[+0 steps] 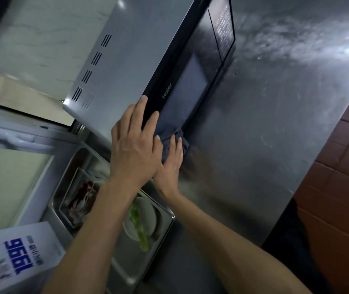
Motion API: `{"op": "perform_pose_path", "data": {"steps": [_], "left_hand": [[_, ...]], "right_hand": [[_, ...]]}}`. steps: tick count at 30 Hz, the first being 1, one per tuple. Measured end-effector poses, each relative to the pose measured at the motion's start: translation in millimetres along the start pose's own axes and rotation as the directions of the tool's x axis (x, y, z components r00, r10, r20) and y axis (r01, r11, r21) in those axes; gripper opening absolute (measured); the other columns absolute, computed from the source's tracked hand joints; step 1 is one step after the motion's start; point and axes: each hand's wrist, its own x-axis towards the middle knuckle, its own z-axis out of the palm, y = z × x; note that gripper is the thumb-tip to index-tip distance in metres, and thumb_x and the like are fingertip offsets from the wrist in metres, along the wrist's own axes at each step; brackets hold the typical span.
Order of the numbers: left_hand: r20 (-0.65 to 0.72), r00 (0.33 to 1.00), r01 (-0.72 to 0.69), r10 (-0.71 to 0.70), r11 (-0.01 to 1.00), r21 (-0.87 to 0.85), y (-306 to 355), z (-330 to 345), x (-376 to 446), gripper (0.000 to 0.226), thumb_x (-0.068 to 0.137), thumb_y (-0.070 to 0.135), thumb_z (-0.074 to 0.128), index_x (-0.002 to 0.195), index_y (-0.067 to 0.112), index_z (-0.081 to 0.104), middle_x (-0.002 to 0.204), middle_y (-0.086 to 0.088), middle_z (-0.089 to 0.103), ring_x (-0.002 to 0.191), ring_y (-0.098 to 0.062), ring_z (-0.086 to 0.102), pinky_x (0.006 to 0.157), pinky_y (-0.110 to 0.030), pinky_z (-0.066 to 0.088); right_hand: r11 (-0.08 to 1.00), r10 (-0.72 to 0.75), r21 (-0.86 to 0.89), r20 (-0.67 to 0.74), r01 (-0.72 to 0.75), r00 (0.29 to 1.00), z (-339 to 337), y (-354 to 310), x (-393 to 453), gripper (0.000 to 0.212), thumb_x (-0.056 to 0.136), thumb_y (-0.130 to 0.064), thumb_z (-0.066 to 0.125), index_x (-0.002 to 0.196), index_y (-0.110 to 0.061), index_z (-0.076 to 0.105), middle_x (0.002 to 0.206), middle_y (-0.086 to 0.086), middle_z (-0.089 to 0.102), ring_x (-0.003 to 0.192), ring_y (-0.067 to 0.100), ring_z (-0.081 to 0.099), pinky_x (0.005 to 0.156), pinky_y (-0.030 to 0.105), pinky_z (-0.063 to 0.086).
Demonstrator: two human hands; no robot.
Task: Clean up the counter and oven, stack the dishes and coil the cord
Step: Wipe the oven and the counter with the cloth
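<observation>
View tilted heavily, whole scene rotated. Microwave oven (139, 60) standing on the stainless table (275, 128), door closed, dark glass front and keypad facing the open table surface, silver casing with rows of vent slots on the far side. Left hand (134, 145) laid over the door's upper corner, fingers straight and slightly spread, fingertips reaching the black door frame beside the brand lettering; flat contact, nothing gripped. Right hand (170, 164) just beneath and partly hidden by the left, fingers extended and pressing a dark grey cloth (169, 134) against the lower corner of the oven door, close to where the door meets the table; cloth bunched, no clear curl of the fingers around it. Both forearms bare, entering from the lower edge. Behind the arms, a metal tray (148, 247) carrying a pale plate (150, 215) with green vegetable pieces (141, 232) on it; next to it a second, deeper tray (74, 172) with a dish of dark reddish food, blurred. White box with blue numerals (21, 257) at lower left, beside a clear glass rim at the frame edge. Brown tiled floor (339, 166) beyond the table edge. Cord not in view.
</observation>
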Motion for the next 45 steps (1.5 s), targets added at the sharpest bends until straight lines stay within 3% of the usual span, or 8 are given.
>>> {"op": "perform_pose_path", "data": {"steps": [4,9,17,24,33,38,42,45], "left_hand": [[0.059,0.998,0.007,-0.012,0.996,0.092,6,4,2,0.060,0.094,0.032,0.048,0.151,0.021,0.035,0.165,-0.010,0.007,0.151,-0.029,0.011,0.115,-0.050,0.023],[0.059,0.997,0.034,-0.040,0.995,0.096,11,5,15,0.059,0.094,0.036,0.046,0.150,0.022,0.036,0.165,-0.010,0.007,0.151,-0.028,0.010,0.114,-0.051,0.021],[0.039,0.997,0.069,-0.073,0.993,0.095,29,7,56,0.057,0.093,0.034,0.052,0.148,0.023,0.040,0.164,-0.012,0.010,0.151,-0.029,0.011,0.115,-0.053,0.022],[0.012,0.996,0.087,-0.088,0.995,0.051,59,4,110,0.054,0.093,0.032,0.052,0.146,0.022,0.044,0.163,-0.013,0.013,0.150,-0.031,0.013,0.114,-0.054,0.022],[-0.114,0.977,0.165,-0.178,0.980,-0.114,83,6,112,0.046,0.092,0.025,0.058,0.137,0.017,0.056,0.162,-0.014,0.023,0.149,-0.033,0.019,0.116,-0.056,0.020],[-0.156,0.965,0.188,-0.211,0.970,-0.151,111,22,85,0.040,0.091,0.022,0.060,0.131,0.018,0.063,0.159,-0.012,0.031,0.151,-0.034,0.017,0.117,-0.065,0.012],[-0.091,0.962,0.230,-0.257,0.944,-0.235,129,48,69,0.042,0.088,0.022,0.062,0.130,0.019,0.064,0.159,-0.010,0.033,0.151,-0.032,0.017,0.118,-0.064,0.012],[0.008,0.961,0.265,-0.276,0.914,-0.307,142,76,57,0.042,0.086,0.022,0.063,0.128,0.016,0.064,0.156,-0.011,0.038,0.149,-0.032,0.022,0.114,-0.062,0.022]], "right_hand": [[1.000,0.003,-0.014,0.022,-0.002,1.000,-7,3,11,0.064,0.103,-0.046,0.042,0.157,-0.036,0.009,0.166,-0.015,-0.006,0.150,0.005,-0.010,0.114,0.022,-0.003],[1.000,0.020,0.003,-0.007,-0.020,1.000,-26,-4,44,0.064,0.103,-0.048,0.043,0.157,-0.034,0.013,0.166,-0.013,-0.001,0.151,0.008,-0.005,0.119,0.031,0.004],[0.999,-0.033,-0.019,-0.055,0.032,0.998,-70,-41,122,0.063,0.103,-0.040,0.046,0.158,-0.027,0.018,0.167,-0.004,0.006,0.152,0.013,-0.001,0.114,0.026,0.001],[0.994,-0.106,-0.049,-0.119,0.100,0.987,-124,-103,223,0.063,0.102,-0.043,0.047,0.157,-0.025,0.022,0.166,0.002,0.011,0.152,0.018,0.004,0.123,0.039,0.005],[0.967,-0.191,-0.175,0.000,0.188,0.982,-180,-132,256,0.064,0.092,-0.042,0.062,0.149,-0.022,0.043,0.155,-0.002,0.042,0.143,0.012,0.036,0.119,0.041,0.031],[0.794,-0.291,-0.469,0.266,0.387,0.919,-213,-109,241,0.064,0.088,-0.050,0.063,0.147,-0.031,0.046,0.158,-0.002,0.036,0.146,0.015,0.031,0.118,0.041,0.032],[0.474,-0.247,-0.673,0.518,0.568,0.819,-234,-86,232,0.069,0.085,-0.059,0.055,0.146,-0.028,0.047,0.159,0.004,0.033,0.144,0.031,0.030,0.112,0.053,0.035],[0.278,-0.101,-0.737,0.615,0.616,0.782,-246,-71,226,0.065,0.092,-0.059,0.047,0.147,-0.025,0.046,0.162,0.007,0.028,0.149,0.032,0.020,0.118,0.054,0.024]]}}
